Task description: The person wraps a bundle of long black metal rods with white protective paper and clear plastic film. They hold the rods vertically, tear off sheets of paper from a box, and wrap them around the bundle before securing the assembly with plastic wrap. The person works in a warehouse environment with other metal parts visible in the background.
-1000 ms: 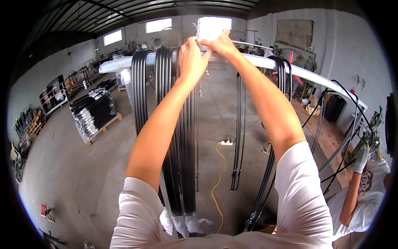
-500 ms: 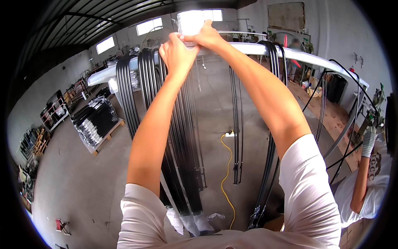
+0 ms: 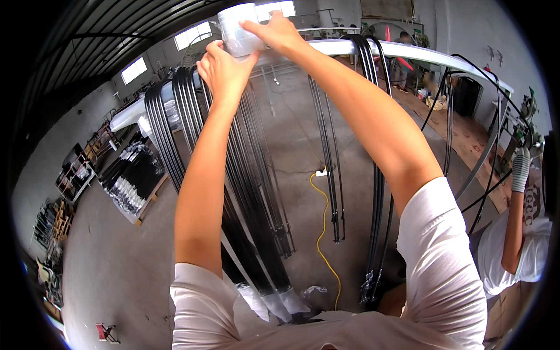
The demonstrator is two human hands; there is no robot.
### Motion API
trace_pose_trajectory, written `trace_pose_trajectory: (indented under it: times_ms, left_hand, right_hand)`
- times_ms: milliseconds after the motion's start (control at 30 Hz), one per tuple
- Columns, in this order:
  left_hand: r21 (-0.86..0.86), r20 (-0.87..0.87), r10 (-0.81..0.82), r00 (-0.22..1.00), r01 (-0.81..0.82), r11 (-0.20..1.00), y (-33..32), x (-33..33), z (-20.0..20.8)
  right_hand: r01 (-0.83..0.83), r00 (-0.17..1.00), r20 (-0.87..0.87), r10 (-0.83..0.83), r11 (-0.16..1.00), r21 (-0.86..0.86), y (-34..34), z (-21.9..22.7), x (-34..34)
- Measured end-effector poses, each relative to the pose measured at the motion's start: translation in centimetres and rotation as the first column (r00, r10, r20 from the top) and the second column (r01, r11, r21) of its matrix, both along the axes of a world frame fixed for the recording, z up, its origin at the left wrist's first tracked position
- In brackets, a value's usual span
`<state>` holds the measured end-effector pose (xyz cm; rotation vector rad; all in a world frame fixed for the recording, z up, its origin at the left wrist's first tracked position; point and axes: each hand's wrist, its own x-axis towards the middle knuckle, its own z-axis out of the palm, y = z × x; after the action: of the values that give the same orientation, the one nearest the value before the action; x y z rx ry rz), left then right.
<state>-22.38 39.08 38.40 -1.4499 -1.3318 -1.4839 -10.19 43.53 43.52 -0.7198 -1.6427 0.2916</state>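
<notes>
A short, wide roll of clear film (image 3: 238,36) is held up at the top of the view, above a white rail. My right hand (image 3: 279,35) grips it from the right, its thumb pressed across the front. Under the roll, my left hand (image 3: 224,70) clasps its lower part between thumb and fingers; the contact is partly hidden. Close to my left hand, a bundle of black strips or tubes (image 3: 188,96) hangs over the white rail (image 3: 329,49). More black strips (image 3: 363,58) are draped farther right. Plastic wrap (image 3: 286,303) covers the lower ends of the near bundle.
A yellow cable (image 3: 320,233) runs along the floor from a white power strip (image 3: 321,172). To the left, a wrapped black stack sits on a pallet (image 3: 146,204). A co-worker's gloved hand (image 3: 520,172) is at the far right. A small red stool (image 3: 106,332) stands lower left.
The roll and both my hands have shifted left and slightly up in the view. My right thumb now lies across the roll's front. The surroundings have shifted as the head view turned.
</notes>
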Motion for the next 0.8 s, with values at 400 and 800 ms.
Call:
trace_pose_trajectory:
  times_ms: [400,800]
  left_hand:
    - [-0.095,0.257,-0.672,0.694,0.71,0.697,-13.9,13.5,-17.4]
    - [-0.542,0.792,-0.597,0.124,0.592,-0.596,-27.6,34.0,-43.2]
  right_hand:
    - [-0.17,0.985,-0.041,0.168,0.909,-0.381,-22.8,-35.1,15.9]
    - [0.318,0.731,0.238,-0.639,0.01,-0.948,-49.4,-67.1,39.0]
